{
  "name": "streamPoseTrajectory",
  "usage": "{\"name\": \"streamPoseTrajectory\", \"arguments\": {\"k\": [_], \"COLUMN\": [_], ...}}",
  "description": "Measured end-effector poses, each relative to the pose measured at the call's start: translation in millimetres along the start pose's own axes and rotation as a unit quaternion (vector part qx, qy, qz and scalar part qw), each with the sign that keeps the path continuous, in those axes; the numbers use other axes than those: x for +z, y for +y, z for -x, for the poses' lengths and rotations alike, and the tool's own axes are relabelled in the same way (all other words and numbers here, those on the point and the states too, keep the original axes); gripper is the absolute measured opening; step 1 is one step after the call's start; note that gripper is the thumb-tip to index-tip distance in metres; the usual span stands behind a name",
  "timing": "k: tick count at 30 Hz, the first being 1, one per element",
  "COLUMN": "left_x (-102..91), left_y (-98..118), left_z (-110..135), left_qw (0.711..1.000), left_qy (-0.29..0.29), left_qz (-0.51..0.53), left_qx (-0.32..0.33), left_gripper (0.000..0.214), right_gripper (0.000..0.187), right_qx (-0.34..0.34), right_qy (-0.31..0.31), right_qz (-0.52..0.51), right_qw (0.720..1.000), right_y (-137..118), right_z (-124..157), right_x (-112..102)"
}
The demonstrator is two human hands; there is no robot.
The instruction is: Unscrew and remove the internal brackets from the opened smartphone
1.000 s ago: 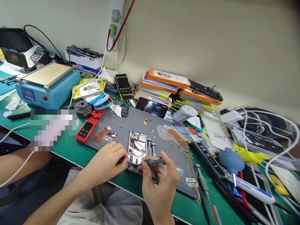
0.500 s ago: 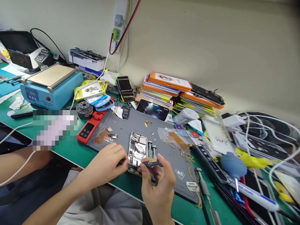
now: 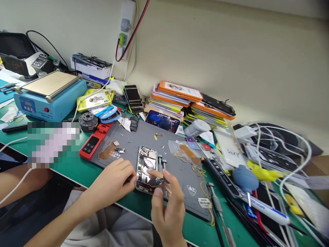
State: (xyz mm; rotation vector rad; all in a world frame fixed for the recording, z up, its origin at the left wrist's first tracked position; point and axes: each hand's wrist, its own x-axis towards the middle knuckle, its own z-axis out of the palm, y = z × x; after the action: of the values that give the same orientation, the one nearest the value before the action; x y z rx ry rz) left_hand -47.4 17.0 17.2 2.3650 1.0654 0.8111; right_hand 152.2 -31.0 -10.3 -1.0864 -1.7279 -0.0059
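One opened phone [image 3: 147, 161], left hand [image 3: 118, 180] alongside, right hand's [image 3: 168, 200] screwdriver [image 3: 157, 181] over it

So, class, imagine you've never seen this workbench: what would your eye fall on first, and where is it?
Probably the opened phone near the front edge of the gray mat, its insides bare, with the left hand at its left edge and the right hand holding a dark gray tool. Next might come the blue machine with a gold top on the left, and the orange-topped stack of flat boxes behind the mat.
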Motion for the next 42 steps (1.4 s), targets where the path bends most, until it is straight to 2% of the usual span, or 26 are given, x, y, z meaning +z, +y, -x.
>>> {"name": "streamPoseTrajectory", "arguments": {"k": [3,8,10,16,18,23,27,30,34,38,42], "left_x": [-0.3,0.6,2.0,5.5,7.1,13.1,13.5,10.7,7.1,5.9,6.7], "left_y": [-0.1,0.3,1.0,5.4,6.5,5.0,1.6,1.2,3.4,4.2,3.2], "left_z": [-0.7,0.6,0.7,-6.4,-9.3,-14.7,-15.5,-12.1,-8.4,-8.5,-8.7], "left_qw": [1.0,1.0,0.999,0.996,0.996,0.998,1.0,1.0,1.0,0.999,0.999], "left_qy": [-0.003,0.005,0.016,0.055,0.051,0.033,0.02,0.013,0.003,-0.004,-0.01], "left_qz": [-0.006,-0.012,-0.03,-0.074,-0.074,-0.05,-0.007,0.012,0.025,0.041,0.036], "left_qx": [0.0,0.001,0.012,0.017,0.007,-0.008,-0.014,-0.009,-0.013,-0.023,-0.016], "left_gripper": [0.021,0.021,0.021,0.021,0.022,0.026,0.026,0.022,0.014,0.01,0.012], "right_gripper": [0.073,0.063,0.066,0.062,0.068,0.062,0.077,0.071,0.077,0.068,0.074], "right_qx": [-0.014,-0.006,-0.001,-0.037,-0.032,-0.019,-0.026,-0.021,-0.012,0.012,0.006], "right_qy": [0.018,0.011,0.02,0.033,0.044,0.027,0.047,0.038,0.047,0.036,0.045], "right_qz": [0.008,0.007,0.025,0.032,0.047,0.027,0.042,0.025,0.046,0.022,0.035], "right_qw": [1.0,1.0,0.999,0.998,0.997,0.999,0.998,0.999,0.998,0.999,0.998], "right_y": [-1.1,-2.9,-3.0,-2.8,-2.4,-1.7,-2.5,-3.7,-4.1,-3.9,-4.9], "right_z": [-1.2,-2.9,-4.4,-7.8,-7.5,-6.6,-5.5,-3.6,-1.3,0.8,1.9], "right_x": [0.2,0.0,1.1,4.4,3.8,1.9,2.2,1.9,1.8,1.4,0.8]}}
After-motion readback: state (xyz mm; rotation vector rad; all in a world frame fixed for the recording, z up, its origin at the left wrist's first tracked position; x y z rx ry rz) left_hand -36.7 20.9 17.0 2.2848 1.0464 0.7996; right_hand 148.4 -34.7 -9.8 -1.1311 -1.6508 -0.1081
